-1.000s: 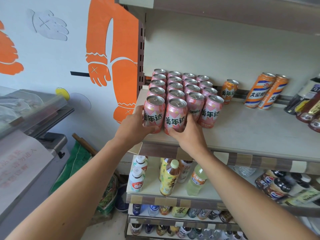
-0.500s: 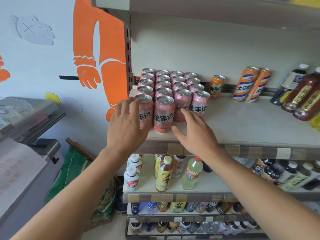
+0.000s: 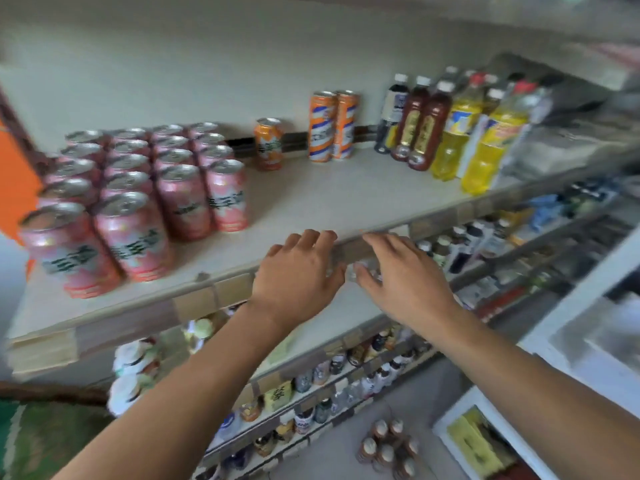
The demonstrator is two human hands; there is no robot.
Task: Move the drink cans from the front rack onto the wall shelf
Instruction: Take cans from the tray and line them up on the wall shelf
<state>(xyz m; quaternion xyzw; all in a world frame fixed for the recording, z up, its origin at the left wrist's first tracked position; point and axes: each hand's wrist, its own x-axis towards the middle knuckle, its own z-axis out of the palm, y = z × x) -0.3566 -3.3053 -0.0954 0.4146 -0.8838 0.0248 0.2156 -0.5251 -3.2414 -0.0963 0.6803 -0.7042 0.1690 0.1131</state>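
On the wall shelf (image 3: 329, 199) the drink cans (image 3: 138, 188) stand far left, bottles (image 3: 450, 133) far right, both hands near its front edge

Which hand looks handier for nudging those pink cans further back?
Probably the left hand: it hangs open nearer the pink cans on the shelf. The right hand, also open, is farther off.

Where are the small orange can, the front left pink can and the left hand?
small orange can (image 3: 268, 144), head view, on its label.
front left pink can (image 3: 67, 252), head view, on its side.
left hand (image 3: 298, 278), head view, on its back.
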